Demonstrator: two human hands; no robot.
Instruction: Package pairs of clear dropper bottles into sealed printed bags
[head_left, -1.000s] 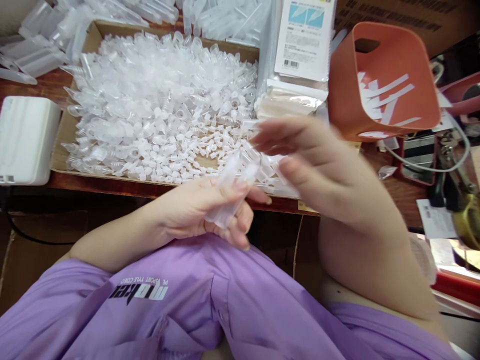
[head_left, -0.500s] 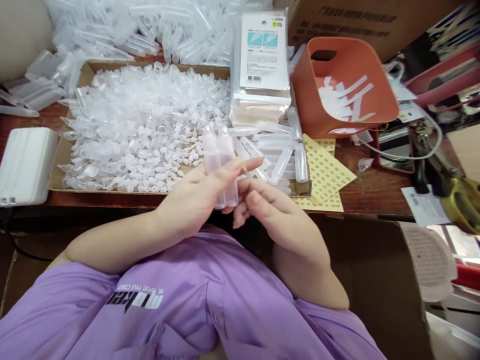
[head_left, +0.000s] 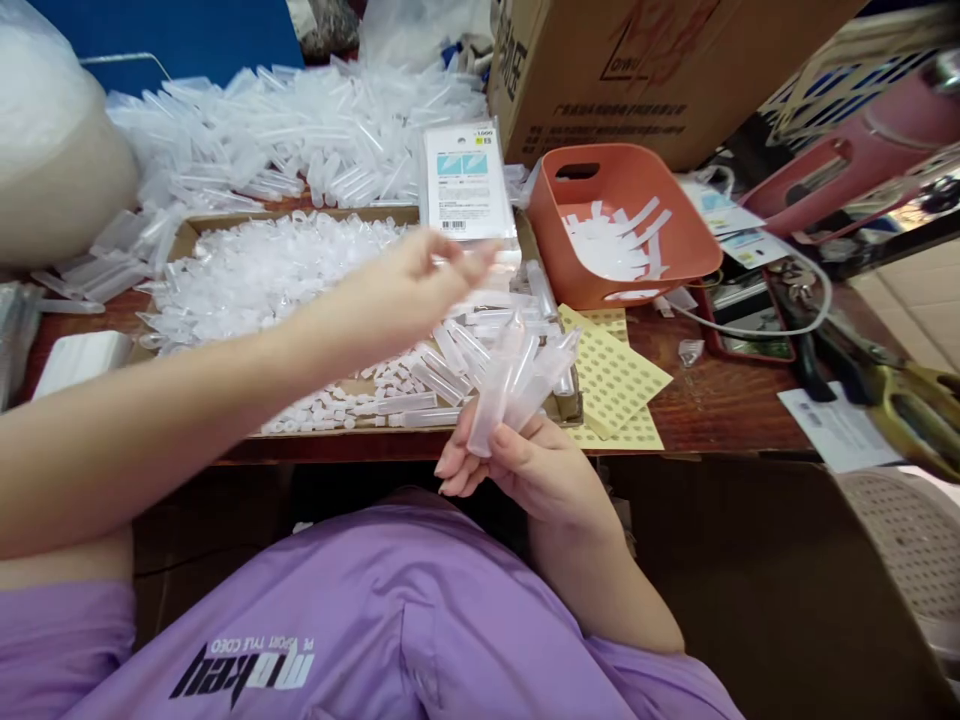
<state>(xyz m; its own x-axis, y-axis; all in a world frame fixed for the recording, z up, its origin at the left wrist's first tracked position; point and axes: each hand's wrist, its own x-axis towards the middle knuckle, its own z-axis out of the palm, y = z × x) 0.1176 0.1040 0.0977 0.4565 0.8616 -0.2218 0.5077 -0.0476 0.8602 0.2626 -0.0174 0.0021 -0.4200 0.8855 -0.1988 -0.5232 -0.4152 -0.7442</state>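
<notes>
Several translucent plastic tubes (head_left: pixel 495 395) with pointed tips are gripped in my right hand (head_left: pixel 536 465), near the table's front edge. My left hand (head_left: pixel 420 285) is raised over the cardboard tray, close to the stack of packaging bags with a white printed card (head_left: pixel 466 185). Motion blurs its fingertips, and whether they hold anything cannot be made out. The shallow cardboard tray (head_left: pixel 337 440) bears a heap of small clear caps (head_left: pixel 277 270) on the left and capless-looking tubes (head_left: pixel 409 403) at its front and right.
An orange bin (head_left: pixel 626 270) with white paper strips stands right of the tray, beside yellow sticker sheets (head_left: pixel 619 385). Scissors (head_left: pixel 911 400) lie far right. More tubes (head_left: pixel 300 130) are piled behind the tray, before a large cardboard box (head_left: pixel 660 80). A white device (head_left: pixel 82 362) sits left.
My left hand has let go of the tubes and moved up toward the packaging stack. The tubes are now in my right hand, fanned out. The view has shifted.
</notes>
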